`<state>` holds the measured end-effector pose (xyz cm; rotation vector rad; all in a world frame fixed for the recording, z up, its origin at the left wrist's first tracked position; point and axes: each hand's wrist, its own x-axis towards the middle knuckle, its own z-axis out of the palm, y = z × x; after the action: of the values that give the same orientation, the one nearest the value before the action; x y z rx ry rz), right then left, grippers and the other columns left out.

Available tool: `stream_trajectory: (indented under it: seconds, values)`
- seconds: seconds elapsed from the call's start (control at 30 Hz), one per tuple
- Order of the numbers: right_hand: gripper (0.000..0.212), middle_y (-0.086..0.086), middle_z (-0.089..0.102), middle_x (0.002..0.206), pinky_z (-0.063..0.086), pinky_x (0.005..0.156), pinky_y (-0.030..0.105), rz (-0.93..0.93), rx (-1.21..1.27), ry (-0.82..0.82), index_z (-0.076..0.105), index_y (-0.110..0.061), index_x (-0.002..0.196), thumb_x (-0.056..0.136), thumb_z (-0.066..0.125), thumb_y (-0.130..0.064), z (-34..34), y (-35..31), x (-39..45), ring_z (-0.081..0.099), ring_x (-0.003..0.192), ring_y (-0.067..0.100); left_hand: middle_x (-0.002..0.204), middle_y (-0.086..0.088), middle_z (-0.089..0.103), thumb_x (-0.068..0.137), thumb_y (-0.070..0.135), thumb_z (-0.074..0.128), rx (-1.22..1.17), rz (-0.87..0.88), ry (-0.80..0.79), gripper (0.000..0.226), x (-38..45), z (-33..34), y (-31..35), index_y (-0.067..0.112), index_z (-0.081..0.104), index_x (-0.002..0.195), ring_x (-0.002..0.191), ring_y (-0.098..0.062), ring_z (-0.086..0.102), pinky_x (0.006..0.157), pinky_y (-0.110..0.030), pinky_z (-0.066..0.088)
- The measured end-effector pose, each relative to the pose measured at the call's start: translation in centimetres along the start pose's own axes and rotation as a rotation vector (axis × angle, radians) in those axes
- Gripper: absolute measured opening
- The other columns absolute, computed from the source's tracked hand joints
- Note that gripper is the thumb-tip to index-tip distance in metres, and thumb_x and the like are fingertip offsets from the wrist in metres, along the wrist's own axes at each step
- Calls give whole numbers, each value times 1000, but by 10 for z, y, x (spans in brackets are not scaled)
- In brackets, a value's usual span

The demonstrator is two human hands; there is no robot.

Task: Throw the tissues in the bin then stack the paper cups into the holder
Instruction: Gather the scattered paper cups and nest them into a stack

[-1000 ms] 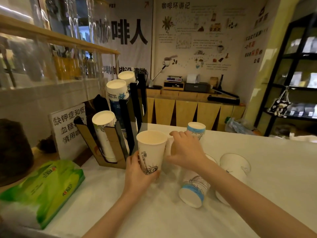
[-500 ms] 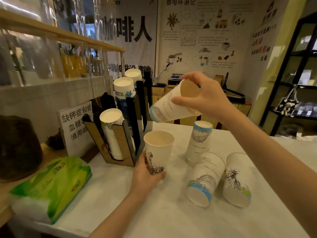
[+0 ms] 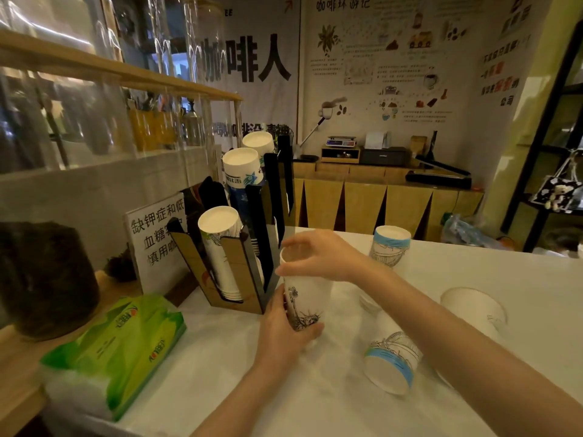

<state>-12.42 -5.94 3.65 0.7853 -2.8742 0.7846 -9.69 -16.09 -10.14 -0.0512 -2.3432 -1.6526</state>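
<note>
Cups (image 3: 307, 298) stand nested at 6 o'clock of the holder (image 3: 233, 263); our left hand (image 3: 284, 329) wraps the base, right hand (image 3: 318, 255) pinches the rim.

A white counter (image 3: 315, 398) carries everything. At its back left stands a cardboard cup holder (image 3: 235, 272) with stacks of paper cups in its slots, and just left of it a printed sign (image 3: 151, 241) leans upright. A green tissue pack (image 3: 116, 345) lies at the near left edge. An upright paper cup (image 3: 304, 305) stands just beside the holder. Farther back an inverted blue-banded cup (image 3: 390, 246) stands. Nearer, a blue-banded cup (image 3: 392, 361) lies on its side, and a white cup (image 3: 474, 309) lies tipped to its right.
</note>
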Motion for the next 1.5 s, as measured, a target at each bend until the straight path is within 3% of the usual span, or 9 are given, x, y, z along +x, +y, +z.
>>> stream_trajectory:
  seconds: [0.17,0.4,0.6,0.67,0.77,0.93,1.13,1.33,1.5]
  values:
    - [55,0,61,121,49,91,31,-36,92,69,58,-20,122,76,63,-50,6,5,-2,55,110,14,123,0,58,52,28,84,8,22,-8,90,1,0,-1,26,38,130,112,-19,56,92,-36,50]
    - [45,1,58,129,43,94,28,-41,121,222,54,-17,124,88,50,-42,-10,24,-36,51,116,13,121,8,52,58,25,83,29,55,-59,86,-1,2,1,28,36,130,104,-6,50,69,-4,40]
    - [44,-1,58,126,42,86,25,132,53,376,52,-19,123,86,54,-41,-40,77,-89,51,108,8,148,-4,32,56,37,82,145,111,53,107,-8,1,15,25,18,141,134,-22,35,110,-44,35]
    - [46,2,58,125,45,86,31,246,45,422,50,-19,124,85,56,-42,-49,96,-107,53,106,12,149,-7,27,66,42,73,153,262,211,93,-16,1,28,21,21,140,136,-21,30,111,-46,33]
    - [57,8,54,128,45,87,35,433,27,400,43,-17,130,83,58,-45,-56,121,-129,53,111,21,142,-13,31,78,54,50,183,605,390,72,-28,5,57,10,32,132,131,-10,25,113,-20,24]
    - [74,11,45,138,43,97,43,597,-18,424,37,-13,134,77,60,-53,-58,145,-154,45,124,27,124,-13,51,80,42,53,314,887,236,50,-45,43,103,12,45,118,116,-19,44,100,-26,38]
    - [96,14,37,142,39,99,47,826,48,425,29,-10,138,67,57,-68,-43,161,-170,39,129,34,143,-2,32,74,57,54,661,386,-215,79,-49,93,111,23,23,138,129,-22,32,102,-38,35]
    - [96,16,48,130,53,79,40,903,489,397,31,-7,132,62,65,-63,-29,170,-171,57,108,34,139,-14,37,74,58,53,869,121,-299,91,-49,107,99,19,8,142,127,-33,35,99,-44,35]
    - [98,15,54,124,57,80,46,851,612,343,36,-6,129,52,72,-56,-41,174,-171,61,100,33,133,-11,48,66,51,66,751,99,-279,93,-48,95,108,23,15,139,118,-31,47,93,-40,41]
